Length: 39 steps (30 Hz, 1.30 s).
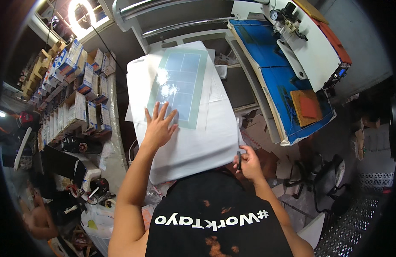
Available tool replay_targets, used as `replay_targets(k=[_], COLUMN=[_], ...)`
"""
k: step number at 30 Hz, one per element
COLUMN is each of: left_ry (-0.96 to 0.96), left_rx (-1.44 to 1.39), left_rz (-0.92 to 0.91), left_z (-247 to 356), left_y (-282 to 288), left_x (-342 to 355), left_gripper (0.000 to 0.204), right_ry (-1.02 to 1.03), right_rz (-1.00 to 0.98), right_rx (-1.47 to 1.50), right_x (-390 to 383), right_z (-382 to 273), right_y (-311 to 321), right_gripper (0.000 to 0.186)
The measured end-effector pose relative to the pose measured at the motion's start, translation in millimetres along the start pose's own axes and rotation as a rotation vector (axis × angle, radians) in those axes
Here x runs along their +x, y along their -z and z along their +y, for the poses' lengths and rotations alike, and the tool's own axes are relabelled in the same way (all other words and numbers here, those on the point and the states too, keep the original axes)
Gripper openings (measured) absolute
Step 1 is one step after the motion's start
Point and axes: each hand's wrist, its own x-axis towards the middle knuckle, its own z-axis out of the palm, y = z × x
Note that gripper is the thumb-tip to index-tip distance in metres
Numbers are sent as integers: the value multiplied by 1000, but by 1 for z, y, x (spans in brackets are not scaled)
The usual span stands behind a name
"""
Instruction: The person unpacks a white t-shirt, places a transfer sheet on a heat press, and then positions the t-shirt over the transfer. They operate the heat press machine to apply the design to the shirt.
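My left hand [160, 126] lies with fingers spread on the lower left part of a glossy sheet [180, 88]. The sheet carries a blue court-like print with white lines and a green border. Beneath it is a white-covered board [198, 150], with paler paper edges showing around the sheet. Beyond the board's right edge, my right hand [249, 165] is closed around a slim black-handled tool [239, 162] held upright. The tool's exact kind is too small to tell. It is apart from the sheet.
A blue-topped press bed [266, 64] stands at the right, bearing an orange-brown pad [307, 107]. Beside it is a white machine with a gauge [275, 15]. Stacked boxes [76, 107] fill the left bench. An office chair [318, 180] is at the lower right. A person's arm [37, 214] shows far left.
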Motion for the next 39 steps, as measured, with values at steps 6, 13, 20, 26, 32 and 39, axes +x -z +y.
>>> replay_targets(k=[6, 13, 20, 26, 32, 39], left_ry=[132, 162, -224, -237, -233, -306], left_rx=[-113, -64, -376, -397, -399, -394], left_rz=[-16, -14, 72, 145, 152, 275], left_z=[32, 70, 84, 88, 90, 94], left_y=[-28, -26, -38, -51, -52, -51], left_x=[21, -20, 8, 8, 6, 7], left_gripper=[49, 55, 50, 29, 24, 18], right_ry=[-64, -74, -36, -6, -24, -63], right_rz=[-332, -230, -157, -121, -134, -118], right_rx=[51, 125, 100, 58, 67, 66], right_x=[-9, 2, 8, 8, 8, 4], right_z=[25, 28, 14, 16, 15, 10], right_y=[-11, -45, -67, -71, -72, -72], right_gripper=[49, 52, 56, 55, 51, 47])
